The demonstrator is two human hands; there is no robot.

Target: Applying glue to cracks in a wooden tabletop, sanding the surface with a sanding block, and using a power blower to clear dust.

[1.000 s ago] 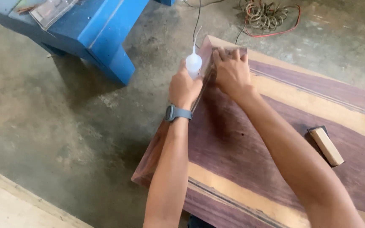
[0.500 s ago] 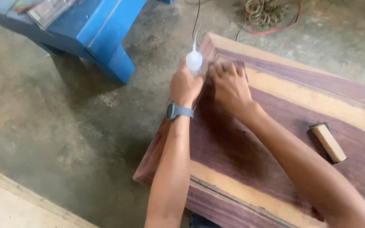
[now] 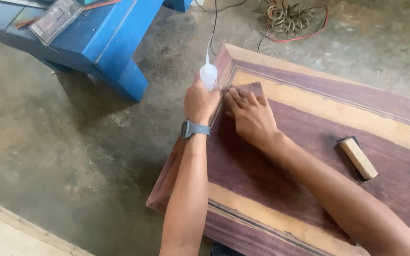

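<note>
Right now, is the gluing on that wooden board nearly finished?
Hard to say. Done: the wooden panel looks smooth, and a sanding block lies aside. In hand: the left hand grips a squeeze bottle at the corner, where the right hand presses. Left: no glue shows along the other edges.

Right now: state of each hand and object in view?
left hand: closed around the squeeze bottle
squeeze bottle: upright, thin nozzle up, at the panel's corner
right hand: open, pressed flat on the panel
wooden panel: lying flat, dark centre, pale bands
sanding block: lying loose on the panel, untouched
wristwatch: worn on left wrist
wire coil: tangled on the floor
blue bench: standing beside the panel
</note>
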